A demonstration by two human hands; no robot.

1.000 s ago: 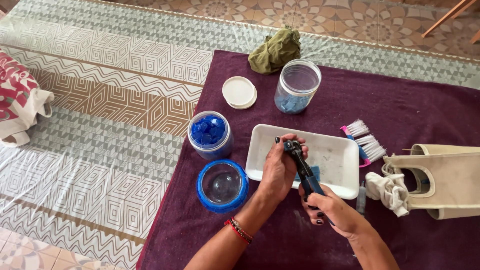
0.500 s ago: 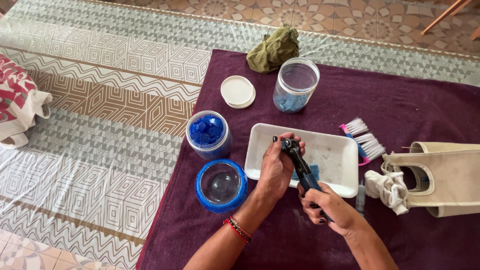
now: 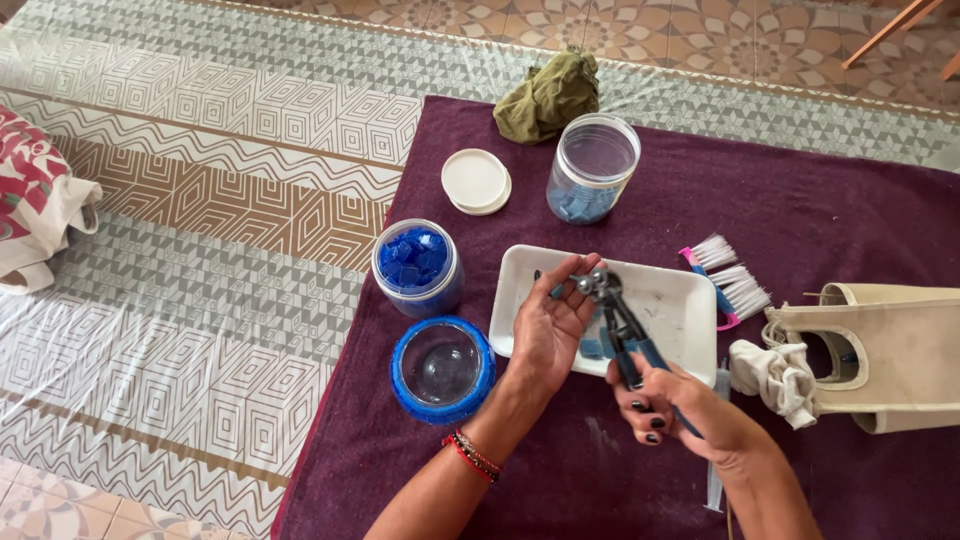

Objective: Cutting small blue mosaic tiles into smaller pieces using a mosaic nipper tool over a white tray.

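My right hand (image 3: 668,402) grips the blue handles of a pair of wheeled nippers (image 3: 617,312), whose metal head points up over a white tray (image 3: 676,300). My left hand (image 3: 553,320) is held palm up beside the nipper head, with a small blue piece pinched at its fingertips. Blue tile pieces (image 3: 592,347) lie in the tray just under the tool. Left of the tray stands a jar of deep blue tiles (image 3: 417,263), and a clear jar with pale blue tiles (image 3: 590,170) stands behind it.
A blue-rimmed jar lid (image 3: 443,369) lies by my left wrist and a white lid (image 3: 476,182) near the back jar. A pink and blue brush (image 3: 727,281), a white rag (image 3: 775,378), a cream bag (image 3: 887,350) and an olive cloth (image 3: 549,95) rest on the purple cloth (image 3: 800,200).
My left hand has uncurled from around the nipper head and now lies palm up. The nippers' handles have spread and the tool has shifted slightly to the right.
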